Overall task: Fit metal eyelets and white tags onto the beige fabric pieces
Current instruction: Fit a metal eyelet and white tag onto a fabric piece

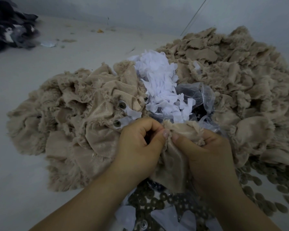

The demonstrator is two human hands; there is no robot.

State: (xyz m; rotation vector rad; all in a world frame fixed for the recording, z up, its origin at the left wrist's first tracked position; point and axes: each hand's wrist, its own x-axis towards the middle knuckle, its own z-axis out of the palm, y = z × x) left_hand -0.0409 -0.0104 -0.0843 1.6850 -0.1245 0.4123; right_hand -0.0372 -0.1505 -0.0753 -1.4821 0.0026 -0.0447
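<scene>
My left hand [138, 144] and my right hand [205, 152] both pinch one beige fabric piece [173, 162] between thumbs and curled fingers, low in the middle. Its frayed top edge sticks up between my thumbs. To the left lies a heap of beige pieces [77, 124], two of them showing a fitted metal eyelet [117, 124] over a white tag [132, 113]. A pile of loose white tags [158, 80] sits behind my hands. Several dark metal eyelets [157, 202] lie loose under my wrists. Whatever is between my fingers inside the fabric is hidden.
A larger heap of beige pieces [232, 77] fills the right side. A crumpled clear plastic bag [198, 94] lies by the white tags. Dark fabric [10, 25] is piled at the far left on the pale floor [23, 90]. More eyelets [265, 189] spread at lower right.
</scene>
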